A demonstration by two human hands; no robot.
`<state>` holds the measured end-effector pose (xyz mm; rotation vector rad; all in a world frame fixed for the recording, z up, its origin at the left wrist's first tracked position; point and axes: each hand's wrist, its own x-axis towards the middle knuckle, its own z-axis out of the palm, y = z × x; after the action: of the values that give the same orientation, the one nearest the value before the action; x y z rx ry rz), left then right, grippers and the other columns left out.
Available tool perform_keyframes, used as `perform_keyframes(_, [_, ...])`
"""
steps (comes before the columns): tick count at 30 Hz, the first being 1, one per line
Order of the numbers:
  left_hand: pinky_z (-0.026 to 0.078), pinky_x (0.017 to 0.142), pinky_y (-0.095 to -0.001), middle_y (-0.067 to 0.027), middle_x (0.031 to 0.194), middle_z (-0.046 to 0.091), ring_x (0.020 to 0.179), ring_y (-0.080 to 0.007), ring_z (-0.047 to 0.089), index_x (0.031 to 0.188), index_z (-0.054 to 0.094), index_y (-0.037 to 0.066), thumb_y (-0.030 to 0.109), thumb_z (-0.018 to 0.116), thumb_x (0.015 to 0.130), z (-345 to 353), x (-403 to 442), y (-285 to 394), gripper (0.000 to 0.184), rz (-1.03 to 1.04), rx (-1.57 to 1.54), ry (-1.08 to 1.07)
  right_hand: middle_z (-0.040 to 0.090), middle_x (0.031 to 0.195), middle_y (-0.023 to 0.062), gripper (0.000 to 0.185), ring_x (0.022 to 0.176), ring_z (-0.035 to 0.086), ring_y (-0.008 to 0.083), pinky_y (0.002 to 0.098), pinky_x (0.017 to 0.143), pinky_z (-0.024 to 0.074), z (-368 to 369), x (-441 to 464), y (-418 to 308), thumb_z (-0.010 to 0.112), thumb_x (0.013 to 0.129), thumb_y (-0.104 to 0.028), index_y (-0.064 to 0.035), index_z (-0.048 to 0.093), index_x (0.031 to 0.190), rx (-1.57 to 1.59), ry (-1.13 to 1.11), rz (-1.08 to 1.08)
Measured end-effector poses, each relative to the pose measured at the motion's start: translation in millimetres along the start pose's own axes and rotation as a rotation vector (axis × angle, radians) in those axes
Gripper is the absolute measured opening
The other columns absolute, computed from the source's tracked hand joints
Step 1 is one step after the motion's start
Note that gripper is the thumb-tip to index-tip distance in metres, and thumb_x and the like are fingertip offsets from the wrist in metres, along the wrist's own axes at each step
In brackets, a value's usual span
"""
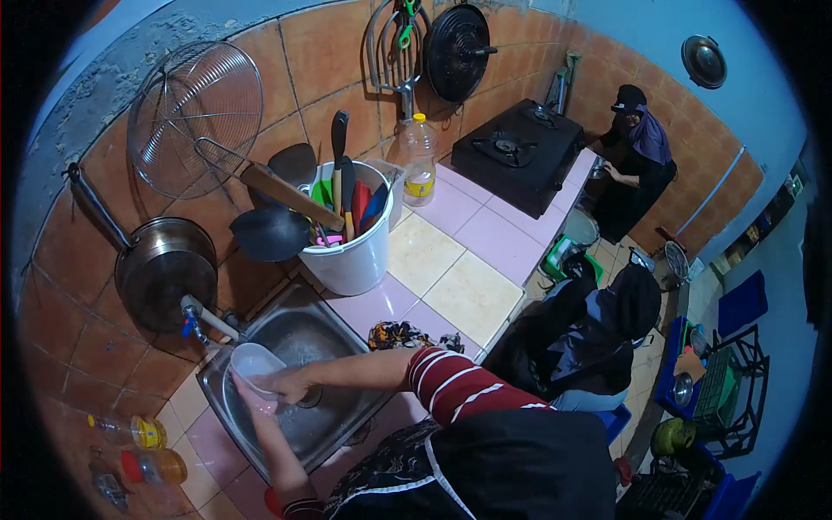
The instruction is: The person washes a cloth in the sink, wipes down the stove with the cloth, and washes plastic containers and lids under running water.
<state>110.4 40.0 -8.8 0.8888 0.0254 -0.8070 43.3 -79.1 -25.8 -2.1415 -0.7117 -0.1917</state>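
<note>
A clear plastic container (256,357) is tilted above the left part of the metal sink (325,334), just below the tap (192,322). My left hand (254,399) grips it from the near side. Against the container's near side, my right hand (289,382) reaches in with its fingers curled. The fingertips are partly hidden, and I cannot make out whether they hold anything. Part of the sink's drain (309,398) shows below my right wrist.
Behind the sink stands a white bucket (351,264) of utensils. A pan (165,273) and wire strainer (195,117) hang on the wall. Bottles (154,466) stand at left. A black stove (520,152) is farther along. One person (598,329) sits close at right; another (640,160) is beyond.
</note>
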Motion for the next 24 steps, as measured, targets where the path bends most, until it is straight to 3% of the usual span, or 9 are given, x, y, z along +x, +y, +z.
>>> perform_keyframes(2, [0.036,0.098,-0.0505,-0.0136,0.131,0.044,0.119,-0.0350,0.043,0.134,0.038,0.011,0.067,0.034,0.085,-9.9,0.5,-6.8,0.075,-0.113,-0.081,-0.033,0.022,0.145,0.0253,0.073,0.136,0.021,0.0331,0.0440,0.111,0.0153,-6.4,-7.5,2.3,0.054,0.078,-0.024,0.0009,0.022,0.140,0.108,-0.124,0.130])
perform_keyframes(4, [0.034,0.100,-0.0533,-0.0127,0.136,0.040,0.122,-0.0359,0.041,0.136,0.037,0.015,0.070,0.036,0.081,-10.5,-2.7,-22.6,0.077,-0.232,-0.154,-0.057,0.022,0.145,0.0241,0.075,0.136,0.024,0.0312,0.0498,0.111,0.0129,-11.6,-5.8,12.8,0.051,0.080,-0.035,-0.0018,0.021,0.141,-0.577,-0.343,0.038])
perform_keyframes(8, [0.033,0.101,-0.0526,-0.0121,0.137,0.040,0.124,-0.0343,0.040,0.136,0.037,0.015,0.068,0.034,0.084,10.2,-9.2,-23.6,0.074,-0.180,-0.122,-0.122,0.024,0.145,0.0215,0.081,0.136,0.024,0.0308,0.0536,0.111,0.0064,-14.2,-10.1,38.6,0.052,0.075,-0.041,0.0007,0.023,0.139,-0.780,-0.284,0.025])
perform_keyframes(12, [0.035,0.100,-0.0503,-0.0117,0.133,0.045,0.121,-0.0328,0.044,0.134,0.040,0.014,0.065,0.034,0.086,21.9,-11.2,-8.3,0.070,-0.202,-0.122,-0.153,0.026,0.144,0.0226,0.078,0.136,0.022,0.0299,0.0507,0.112,0.0060,-27.1,-6.6,10.7,0.057,0.073,-0.038,0.0032,0.032,0.135,-0.784,-0.245,0.087])
perform_keyframes(15, [0.038,0.097,-0.0489,-0.0113,0.130,0.048,0.116,-0.0321,0.048,0.131,0.042,0.011,0.063,0.035,0.087,15.9,-3.3,-2.5,0.068,-0.160,-0.048,-0.168,0.048,0.127,0.0242,0.061,0.124,0.041,0.0355,0.0490,0.110,0.0173,-9.5,-2.0,-6.3,0.061,0.069,-0.032,0.0043,0.052,0.118,-1.119,-0.380,0.163])
perform_keyframes(17, [0.036,0.098,-0.0473,-0.0133,0.135,0.042,0.118,-0.0326,0.045,0.135,0.036,0.008,0.064,0.035,0.087,7.8,1.6,-4.1,0.074,-0.102,0.076,-0.083,0.064,0.099,0.0203,0.039,0.100,0.059,0.0365,0.0453,0.099,0.0371,16.6,6.5,9.1,0.062,0.067,-0.024,0.0028,0.063,0.095,-0.687,-0.302,0.448])
perform_keyframes(18, [0.036,0.098,-0.0473,-0.0133,0.135,0.042,0.118,-0.0326,0.045,0.135,0.036,0.008,0.064,0.035,0.087,-3.6,10.2,-6.0,0.074,-0.103,0.077,-0.084,0.064,0.099,0.0203,0.039,0.100,0.059,0.0365,0.0453,0.099,0.0371,14.2,5.2,-0.6,0.062,0.067,-0.024,0.0028,0.063,0.095,-0.686,-0.300,0.450])
perform_keyframes(20, [0.038,0.097,-0.0460,-0.0131,0.131,0.045,0.116,-0.0315,0.047,0.134,0.038,0.007,0.062,0.036,0.088,-28.9,27.8,-12.7,0.072,-0.016,0.148,0.006,0.065,0.079,0.0194,0.026,0.079,0.064,0.0353,0.0424,0.082,0.0481,6.7,0.8,-30.6,0.059,0.069,-0.021,0.0018,0.064,0.081,-0.271,0.065,0.560])
perform_keyframes(24, [0.037,0.097,-0.0444,-0.0130,0.129,0.046,0.116,-0.0302,0.047,0.134,0.038,0.008,0.062,0.037,0.087,-3.8,17.7,-14.6,0.072,-0.014,0.066,0.100,0.063,0.080,0.0237,0.027,0.082,0.063,0.0358,0.0426,0.074,0.0492,-1.1,21.2,-26.8,0.058,0.073,-0.024,0.0016,0.064,0.081,-0.021,0.257,0.659])
